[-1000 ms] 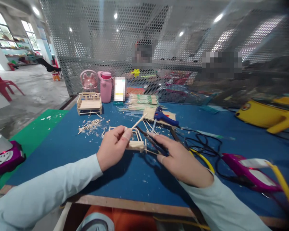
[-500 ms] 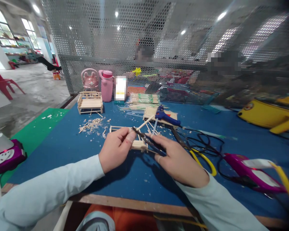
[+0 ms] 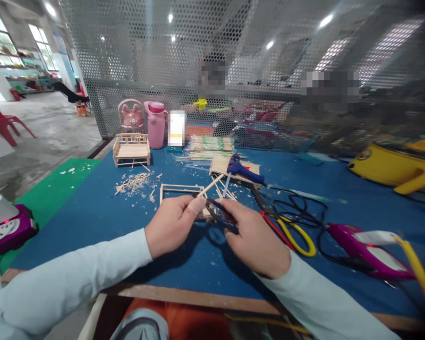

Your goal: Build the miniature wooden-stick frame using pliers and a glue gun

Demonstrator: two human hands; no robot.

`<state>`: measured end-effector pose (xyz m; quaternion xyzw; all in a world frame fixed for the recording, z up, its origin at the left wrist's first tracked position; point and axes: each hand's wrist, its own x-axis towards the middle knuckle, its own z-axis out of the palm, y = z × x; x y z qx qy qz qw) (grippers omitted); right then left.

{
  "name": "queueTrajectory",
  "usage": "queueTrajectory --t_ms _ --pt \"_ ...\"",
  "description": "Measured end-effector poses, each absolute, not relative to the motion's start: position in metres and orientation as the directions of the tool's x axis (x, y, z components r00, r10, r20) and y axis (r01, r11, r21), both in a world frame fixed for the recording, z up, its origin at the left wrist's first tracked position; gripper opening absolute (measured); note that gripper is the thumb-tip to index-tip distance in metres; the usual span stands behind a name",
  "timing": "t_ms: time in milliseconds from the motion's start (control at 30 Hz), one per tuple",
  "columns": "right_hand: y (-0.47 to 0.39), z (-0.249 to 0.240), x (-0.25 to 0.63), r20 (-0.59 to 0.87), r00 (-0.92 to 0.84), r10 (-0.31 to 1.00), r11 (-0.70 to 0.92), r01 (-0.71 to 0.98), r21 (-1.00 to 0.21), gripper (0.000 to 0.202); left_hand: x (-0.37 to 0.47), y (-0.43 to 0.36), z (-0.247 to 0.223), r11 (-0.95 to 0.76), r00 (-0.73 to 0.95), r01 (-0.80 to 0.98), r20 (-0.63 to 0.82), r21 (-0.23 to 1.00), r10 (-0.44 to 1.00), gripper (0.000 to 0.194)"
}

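My left hand [image 3: 172,224] is closed, pinching a thin wooden stick [image 3: 212,185] that slants up and to the right. My right hand [image 3: 257,236] wraps around a pair of dark cutting pliers [image 3: 221,212], whose jaws are close by the left fingertips at the stick's lower end. Whether the jaws touch the stick is hard to make out. Behind the hands lies a small stick frame [image 3: 177,187], partly hidden by them. Just beyond is a blue glue gun [image 3: 242,170], resting on a flat wooden stick panel [image 3: 217,165].
A miniature stick bench [image 3: 131,151] stands at the back left, with cut stick bits [image 3: 136,182] before it. Bundled sticks [image 3: 212,144], a pink bottle [image 3: 156,125] and a phone [image 3: 177,128] line the mesh. Yellow-handled scissors [image 3: 301,238], cables and a purple power strip [image 3: 371,252] lie right.
My right hand has shifted slightly left and turned, and the pliers' jaws have drawn down away from the stick's upper part. My left hand still pinches the stick, its thumb now more forward.
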<state>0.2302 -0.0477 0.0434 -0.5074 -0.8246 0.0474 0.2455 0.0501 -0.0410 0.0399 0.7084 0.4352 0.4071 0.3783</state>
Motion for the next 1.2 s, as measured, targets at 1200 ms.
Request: queueTrajectory --t_ms 1200 --pt "-0.035 0.035 0.327 -0.078 -0.037 0.996 0.043 0.996 0.077 0.066 0.012 -0.007 0.029 -0.703 0.363 0.586 0.645 0.403 0.672 0.027"
